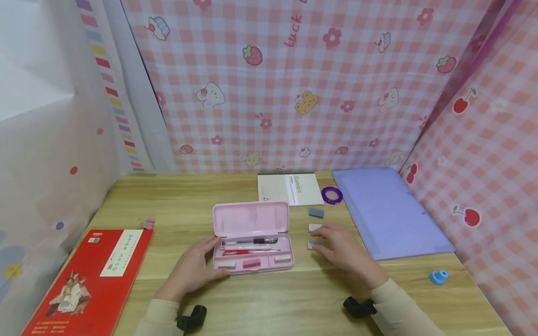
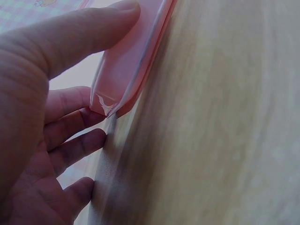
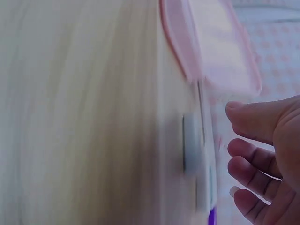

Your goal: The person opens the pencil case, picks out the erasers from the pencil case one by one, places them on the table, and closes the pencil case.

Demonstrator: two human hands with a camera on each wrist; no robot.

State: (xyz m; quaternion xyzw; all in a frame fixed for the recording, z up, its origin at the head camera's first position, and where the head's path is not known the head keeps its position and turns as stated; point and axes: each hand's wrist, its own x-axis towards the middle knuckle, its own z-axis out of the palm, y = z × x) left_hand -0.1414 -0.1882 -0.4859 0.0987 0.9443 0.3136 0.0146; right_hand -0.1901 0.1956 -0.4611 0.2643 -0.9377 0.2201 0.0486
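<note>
An open pink pencil case (image 1: 251, 220) lies on the table with its lid tipped back. My left hand (image 1: 193, 268) holds its left end, thumb along the front side and fingers at the far corner. Inside are a black-capped pen (image 1: 265, 241), a red pen (image 1: 235, 252), a pink eraser (image 1: 252, 263) and two pale erasers, one at the right (image 1: 282, 258). Right of the case, my right hand (image 1: 342, 247) hovers by a white eraser (image 1: 314, 227) and a greyish eraser (image 1: 310, 245), fingers loosely bent around nothing. Farther back lies a blue-grey eraser (image 1: 316, 213).
A notepad (image 1: 290, 189) and a purple tape roll (image 1: 332, 195) lie behind the case. At right are a lilac folder (image 1: 386, 214) and a small blue object (image 1: 439, 277). A red book (image 1: 88, 280) and a pink clip (image 1: 149, 223) are at left.
</note>
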